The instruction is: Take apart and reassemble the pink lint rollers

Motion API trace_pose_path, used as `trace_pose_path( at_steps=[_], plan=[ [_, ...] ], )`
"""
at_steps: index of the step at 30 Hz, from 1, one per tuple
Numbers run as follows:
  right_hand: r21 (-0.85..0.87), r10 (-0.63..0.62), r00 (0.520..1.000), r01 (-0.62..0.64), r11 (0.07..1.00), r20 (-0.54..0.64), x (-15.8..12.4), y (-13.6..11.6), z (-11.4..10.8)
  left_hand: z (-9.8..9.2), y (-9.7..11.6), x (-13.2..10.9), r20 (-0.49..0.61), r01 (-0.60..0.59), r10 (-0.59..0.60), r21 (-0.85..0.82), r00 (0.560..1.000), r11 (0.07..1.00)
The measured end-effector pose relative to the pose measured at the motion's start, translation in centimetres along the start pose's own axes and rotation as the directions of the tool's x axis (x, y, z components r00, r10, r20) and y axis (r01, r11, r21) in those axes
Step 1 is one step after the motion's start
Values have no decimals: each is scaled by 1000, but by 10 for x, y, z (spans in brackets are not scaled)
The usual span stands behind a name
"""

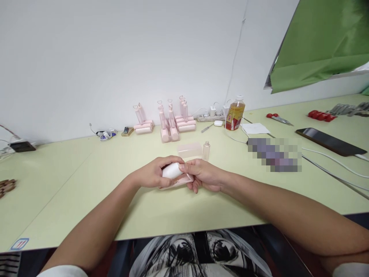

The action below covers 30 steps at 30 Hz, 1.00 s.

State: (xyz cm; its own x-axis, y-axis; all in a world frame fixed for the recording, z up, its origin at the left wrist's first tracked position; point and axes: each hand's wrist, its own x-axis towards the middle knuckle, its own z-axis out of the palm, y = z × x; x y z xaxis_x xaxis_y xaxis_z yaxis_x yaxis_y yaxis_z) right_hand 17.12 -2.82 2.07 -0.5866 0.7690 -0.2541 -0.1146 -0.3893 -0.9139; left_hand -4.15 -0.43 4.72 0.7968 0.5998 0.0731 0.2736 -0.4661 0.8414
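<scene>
A smooth white roll [172,171] lies in a pale pink open case [178,182] just above the near part of the table. My left hand [151,172] is closed around the roll from the left, thumb in front and fingers over the far side. At the other end, my right hand [205,175] grips the case, its thumb pressed against the end of the roll. Just beyond the hands, a translucent pink cover [189,149] rests on the table. A small clear pinkish tube with a narrow neck [206,151] stands upright beside it.
Several pink rollers with heart-topped handles [170,129] stand along the wall. Right of them are a power strip [211,117], a screwdriver [207,127], a drink bottle [235,113], red-handled scissors [279,119] and a phone [330,141]. White cables [334,159] cross the right side.
</scene>
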Motion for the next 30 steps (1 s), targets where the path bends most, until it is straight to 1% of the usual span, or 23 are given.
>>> trace_pose_path(
  at_steps=[5,12,15,18,21,24,27,30],
  plan=[
    [-31,9,1000,-9,999,26,-2,0,2,-1,5,-2,37,-25,24,21,999,999],
    [-13,38,999,-38,999,30,-4,-1,6,-4,4,-2,62,-38,37,29,997,999],
    [-12,39,999,-38,999,20,-4,-1,6,-5,5,-1,84,-64,60,48,995,997],
    [2,18,1000,-18,1000,-18,-2,2,4,-5,4,-1,75,-70,64,85,995,994],
    [5,-29,998,29,1000,-58,1,6,2,-5,-1,-3,32,-73,70,106,997,992],
    [-43,-118,990,115,992,-83,2,8,1,-4,-8,-7,-40,-70,75,113,996,991],
    [-116,-239,962,225,968,-134,1,9,1,-3,-12,-10,-80,-70,76,79,994,994],
    [-173,-306,939,278,945,-160,0,11,3,-3,-12,-11,-92,-71,74,35,993,997]
  ],
)
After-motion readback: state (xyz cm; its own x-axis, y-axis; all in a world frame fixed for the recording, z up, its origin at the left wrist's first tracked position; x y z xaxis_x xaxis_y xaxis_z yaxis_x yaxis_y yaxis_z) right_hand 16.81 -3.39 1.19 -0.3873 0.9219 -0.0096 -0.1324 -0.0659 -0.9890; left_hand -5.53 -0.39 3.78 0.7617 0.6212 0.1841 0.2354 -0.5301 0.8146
